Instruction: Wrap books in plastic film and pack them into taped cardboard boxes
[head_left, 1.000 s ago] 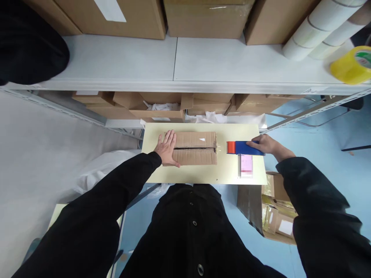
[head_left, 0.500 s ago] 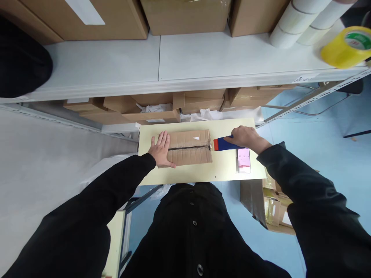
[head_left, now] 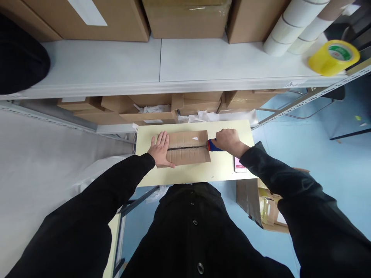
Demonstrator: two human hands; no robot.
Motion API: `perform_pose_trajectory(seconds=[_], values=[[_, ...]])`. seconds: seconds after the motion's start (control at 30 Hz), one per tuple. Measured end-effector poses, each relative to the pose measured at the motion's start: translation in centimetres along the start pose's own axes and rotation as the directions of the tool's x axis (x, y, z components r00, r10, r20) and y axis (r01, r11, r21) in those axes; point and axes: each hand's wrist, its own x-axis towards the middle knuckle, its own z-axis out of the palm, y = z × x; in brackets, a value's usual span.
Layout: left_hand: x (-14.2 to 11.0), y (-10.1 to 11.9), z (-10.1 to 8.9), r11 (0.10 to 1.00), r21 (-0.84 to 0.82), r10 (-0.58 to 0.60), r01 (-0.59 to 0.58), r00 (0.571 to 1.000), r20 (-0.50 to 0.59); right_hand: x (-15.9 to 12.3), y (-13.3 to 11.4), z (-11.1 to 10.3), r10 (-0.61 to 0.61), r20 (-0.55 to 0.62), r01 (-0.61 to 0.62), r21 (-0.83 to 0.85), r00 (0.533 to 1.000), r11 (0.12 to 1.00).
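Note:
A flat brown cardboard box [head_left: 188, 154] lies on the pale yellow table [head_left: 179, 177], a dark gap running along the middle between its top flaps. My left hand [head_left: 160, 150] presses flat on the box's left end, fingers spread. At the opposite end, my right hand [head_left: 228, 141] is wrapped around a wide blue tool with a red end [head_left: 214, 145], which looks like a tape dispenser. The red end meets the box's right edge at the gap. Most of the tool is hidden under my fingers.
A phone [head_left: 240, 165] lies by my right wrist. Behind the table, open cartons [head_left: 153, 116] fill the lower shelf. White rolls [head_left: 286, 33] and a yellow tape roll [head_left: 333, 58] stand on the upper shelf [head_left: 185, 65]. A carton [head_left: 251, 200] of boxes sits on the floor at right.
My right hand has moved left with the blue tool, bringing its red end from just off the box to the box's right edge. My left hand stays on the box.

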Motion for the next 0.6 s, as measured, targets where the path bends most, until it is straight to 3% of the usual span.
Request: perform_pose_trajectory(seconds=[0.1, 0.2, 0.27, 0.37, 0.47, 0.6], values=[[0.0, -0.1, 0.1, 1.000, 0.001, 0.005, -0.005, 1.000, -0.003, -0.3, -0.6, 1.5, -0.045, -0.013, 0.045, -0.053, 0.999, 0.998], [-0.1, -0.1, 0.1, 1.000, -0.005, 0.004, -0.004, 1.000, -0.005, -1.2, -0.8, 4.2, -0.125, 0.066, 0.131, -0.093, 0.990, 0.987], [-0.2, -0.1, 0.2, 1.000, -0.016, 0.005, -0.005, 1.000, -0.009, -1.9, -0.1, 5.7, -0.041, 0.046, 0.044, -0.063, 0.998, 0.997], [-0.2, -0.4, 0.4, 0.998, -0.056, 0.008, -0.009, 1.000, -0.018, -3.0, 2.1, 6.6, 0.105, -0.077, -0.105, 0.003, 0.991, 0.994], [-0.1, -1.1, 0.4, 0.989, -0.146, 0.033, -0.034, 0.999, -0.011, -3.7, 4.7, 6.7, 0.255, -0.179, -0.240, 0.100, 0.950, 0.966], [-0.3, -2.2, 0.3, 0.945, -0.309, 0.098, -0.109, 0.994, -0.052, -3.9, 6.5, 7.8, 0.404, -0.174, -0.350, 0.276, 0.898, 0.895]])
